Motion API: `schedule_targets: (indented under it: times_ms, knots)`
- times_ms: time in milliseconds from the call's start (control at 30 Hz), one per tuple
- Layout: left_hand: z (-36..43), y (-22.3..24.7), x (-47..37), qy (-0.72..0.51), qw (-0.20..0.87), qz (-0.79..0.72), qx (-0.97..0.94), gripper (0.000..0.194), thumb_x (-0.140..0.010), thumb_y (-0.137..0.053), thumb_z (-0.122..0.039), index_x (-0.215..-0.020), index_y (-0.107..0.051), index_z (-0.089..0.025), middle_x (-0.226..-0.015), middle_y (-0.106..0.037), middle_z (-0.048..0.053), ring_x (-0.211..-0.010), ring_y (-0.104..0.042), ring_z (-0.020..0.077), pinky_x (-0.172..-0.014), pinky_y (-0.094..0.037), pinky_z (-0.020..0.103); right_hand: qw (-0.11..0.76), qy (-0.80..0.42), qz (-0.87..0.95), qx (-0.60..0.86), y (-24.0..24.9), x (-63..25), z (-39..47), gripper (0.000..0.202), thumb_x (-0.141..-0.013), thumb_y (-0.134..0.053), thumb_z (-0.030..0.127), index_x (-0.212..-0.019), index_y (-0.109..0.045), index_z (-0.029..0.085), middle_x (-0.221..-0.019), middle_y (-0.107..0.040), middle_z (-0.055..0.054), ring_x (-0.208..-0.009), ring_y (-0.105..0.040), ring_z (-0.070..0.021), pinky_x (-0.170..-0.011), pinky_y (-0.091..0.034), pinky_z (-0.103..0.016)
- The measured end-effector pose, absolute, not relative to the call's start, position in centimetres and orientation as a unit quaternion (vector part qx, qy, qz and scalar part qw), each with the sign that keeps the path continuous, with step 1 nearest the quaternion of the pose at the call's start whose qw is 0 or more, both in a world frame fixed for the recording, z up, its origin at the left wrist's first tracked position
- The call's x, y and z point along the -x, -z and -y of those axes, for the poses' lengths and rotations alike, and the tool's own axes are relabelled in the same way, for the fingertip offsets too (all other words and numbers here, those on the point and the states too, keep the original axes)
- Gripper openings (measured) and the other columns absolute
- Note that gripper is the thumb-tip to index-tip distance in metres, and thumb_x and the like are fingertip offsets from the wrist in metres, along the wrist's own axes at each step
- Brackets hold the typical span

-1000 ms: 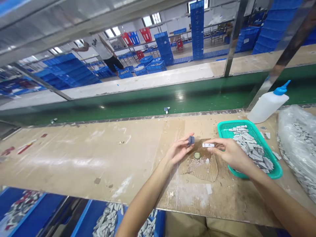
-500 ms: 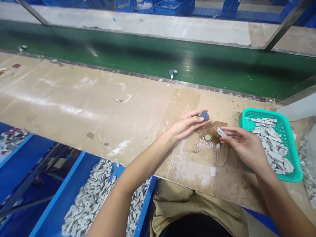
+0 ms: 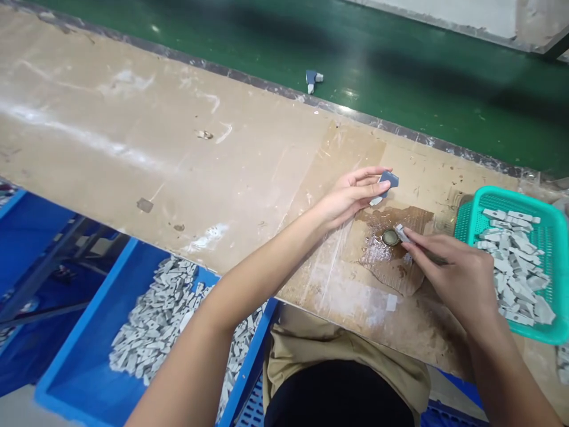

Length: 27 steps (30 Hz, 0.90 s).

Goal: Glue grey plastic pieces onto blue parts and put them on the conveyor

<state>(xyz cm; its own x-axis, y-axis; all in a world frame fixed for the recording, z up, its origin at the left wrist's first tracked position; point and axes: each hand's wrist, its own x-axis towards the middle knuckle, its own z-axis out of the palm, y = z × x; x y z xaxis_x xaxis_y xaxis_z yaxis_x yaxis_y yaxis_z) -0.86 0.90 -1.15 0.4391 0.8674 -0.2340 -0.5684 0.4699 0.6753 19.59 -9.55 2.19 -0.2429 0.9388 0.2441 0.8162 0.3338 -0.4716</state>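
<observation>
My left hand [image 3: 355, 193] is closed on a small blue-grey plastic part [image 3: 390, 178], held above the bench between thumb and fingers. A light grey piece [image 3: 376, 201] shows under that part, by my fingers. My right hand [image 3: 457, 261] pinches a small light grey plastic piece [image 3: 402, 233]. Its tip is beside a small round dish [image 3: 391, 238]; whether they touch I cannot tell. The dish sits on a wet, stained cardboard patch [image 3: 413, 279] between my hands.
A green basket [image 3: 472, 219] of grey pieces stands at the right. Below the bench edge, a blue bin [image 3: 84, 356] holds many similar pieces. A blue-grey part with light ends [image 3: 311, 80] lies on the green belt [image 3: 267, 53] beyond the bench [image 3: 249, 178].
The view has tilted down. My right hand has brought the grey piece down to the dish. My left hand has turned its blue-grey part, and a light grey piece now shows below it.
</observation>
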Motion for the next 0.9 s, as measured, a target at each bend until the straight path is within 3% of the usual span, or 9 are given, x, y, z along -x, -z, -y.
schedule_targets:
  times_ms: [200,633,900]
  knots:
    - [-1.0,1.7,1.0,-0.446,0.792,-0.292,-0.297,0.036,-0.071,-0.084,-0.023,-0.106,-0.073,-0.019,-0.108,-0.072,0.005,-0.092,-0.067,0.0117,-0.092,-0.050,0.026,0.248,-0.079,0.831,0.491,-2.0,-19.4,9.2,0.018,-0.094,-0.067,0.019,-0.107,-0.077,0.023,-0.092,-0.079,-0.001,-0.080,-0.075,-0.0170,-0.066,-0.061,-0.026]
    - [-1.2,3.0,0.8,-0.442,0.752,-0.282,-0.400,0.033,-0.080,-0.076,-0.025,-0.112,-0.071,-0.019,-0.120,-0.070,0.005,-0.119,-0.064,0.0236,-0.098,-0.052,0.034,0.222,-0.057,0.844,0.486,-1.9,-19.3,9.0,0.015,-0.091,-0.070,0.016,-0.104,-0.078,0.016,-0.089,-0.078,-0.003,-0.079,-0.073,-0.0154,-0.067,-0.057,-0.024]
    - [-1.1,2.9,0.8,-0.439,0.751,-0.297,-0.394,0.033,-0.081,-0.077,-0.026,-0.112,-0.072,-0.018,-0.117,-0.071,0.007,-0.113,-0.068,0.0236,-0.097,-0.055,0.036,0.270,-0.058,0.820,0.501,-2.1,-19.4,9.3,0.030,-0.088,-0.073,0.012,-0.114,-0.076,0.026,-0.095,-0.077,-0.001,-0.081,-0.072,-0.0148,-0.071,-0.057,-0.026]
